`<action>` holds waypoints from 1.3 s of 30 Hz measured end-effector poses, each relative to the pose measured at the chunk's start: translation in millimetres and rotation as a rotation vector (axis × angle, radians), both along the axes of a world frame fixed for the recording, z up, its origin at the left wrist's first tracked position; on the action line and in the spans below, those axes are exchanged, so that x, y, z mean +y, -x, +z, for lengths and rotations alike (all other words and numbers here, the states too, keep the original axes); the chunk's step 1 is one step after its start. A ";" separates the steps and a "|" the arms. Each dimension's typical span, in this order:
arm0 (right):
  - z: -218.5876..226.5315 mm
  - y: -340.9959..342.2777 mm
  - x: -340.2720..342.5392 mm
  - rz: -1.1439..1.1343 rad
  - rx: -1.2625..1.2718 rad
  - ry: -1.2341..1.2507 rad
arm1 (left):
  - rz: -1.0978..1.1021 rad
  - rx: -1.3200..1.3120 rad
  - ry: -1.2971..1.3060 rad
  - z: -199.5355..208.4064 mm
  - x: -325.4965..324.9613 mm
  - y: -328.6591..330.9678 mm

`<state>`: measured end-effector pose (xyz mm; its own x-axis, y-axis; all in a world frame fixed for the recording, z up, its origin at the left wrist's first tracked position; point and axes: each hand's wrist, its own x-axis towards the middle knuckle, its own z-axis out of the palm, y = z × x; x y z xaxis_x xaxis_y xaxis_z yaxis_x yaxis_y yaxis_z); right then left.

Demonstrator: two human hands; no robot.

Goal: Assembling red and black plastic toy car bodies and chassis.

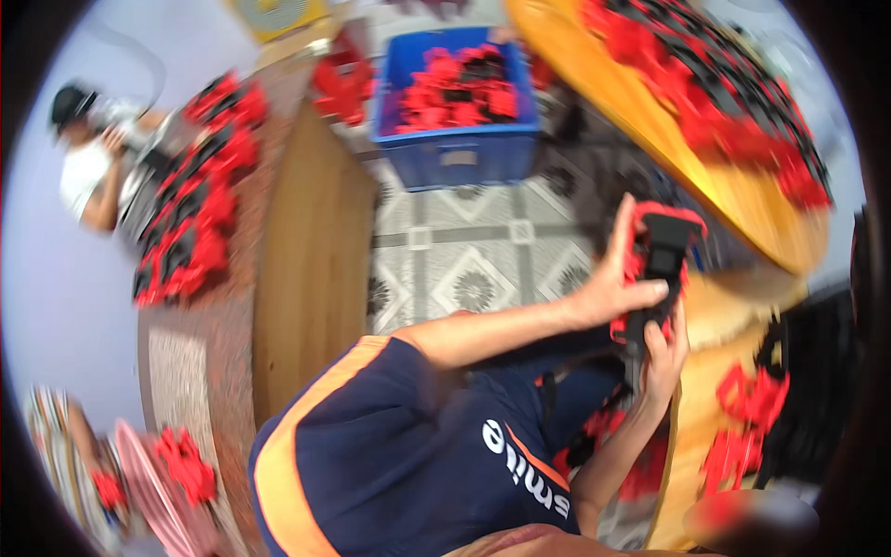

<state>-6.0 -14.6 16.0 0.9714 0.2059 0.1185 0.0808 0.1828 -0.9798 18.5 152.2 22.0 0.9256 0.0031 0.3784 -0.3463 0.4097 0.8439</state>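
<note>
Both hands hold one long red and black plastic piece [665,243] in front of me, beside the edge of the wooden table. It has a black middle strip and a red outer rim at its upper end. My left hand [614,290] grips its left side, thumb laid across the black strip. Lower down, my right hand [665,357] closes around the bottom end with its thumb on top. The palms and the underside of the piece are hidden.
A blue crate [455,139] of red and black parts stands on the patterned floor. Similar parts [715,102] cover the wooden table at right, and loose red pieces [752,399] lie nearer. At left, a person [93,176] sits behind a counter [278,167] bearing more parts.
</note>
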 end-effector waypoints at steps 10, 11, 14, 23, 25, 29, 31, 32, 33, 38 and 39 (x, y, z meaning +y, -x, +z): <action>6.4 -34.2 105.8 0.234 -0.148 0.070 | 0.788 -0.024 0.316 79.6 219.8 -57.7; -4.6 -35.4 98.0 0.225 -0.102 0.126 | 0.975 -0.004 0.292 99.4 279.6 -75.7; -40.4 -21.5 76.8 0.143 0.140 0.202 | 1.381 -0.084 0.431 119.0 447.8 -114.7; -111.2 68.5 5.0 -0.099 0.529 0.326 | 1.606 0.079 0.595 66.8 716.2 -82.1; -109.7 74.9 3.7 -0.130 0.531 0.354 | 1.682 0.079 0.637 68.0 711.9 -99.7; -93.0 86.7 8.2 -0.206 0.522 0.416 | 1.430 0.501 0.508 48.4 574.8 -159.4; -85.9 81.6 23.0 -0.194 0.454 0.453 | 1.450 0.459 0.443 53.2 622.8 2.8; -91.1 79.6 21.0 -0.169 0.403 0.406 | 1.448 0.437 0.406 57.3 688.4 72.2; -96.9 77.8 19.7 -0.179 0.280 0.466 | 1.462 0.397 0.368 66.5 747.3 101.8; -60.7 79.5 -11.0 -0.865 -0.235 0.788 | 1.619 0.125 0.358 60.6 522.0 -130.4; -46.7 77.5 -28.8 -1.039 -0.297 0.860 | 1.571 -0.055 0.134 57.4 445.9 -131.4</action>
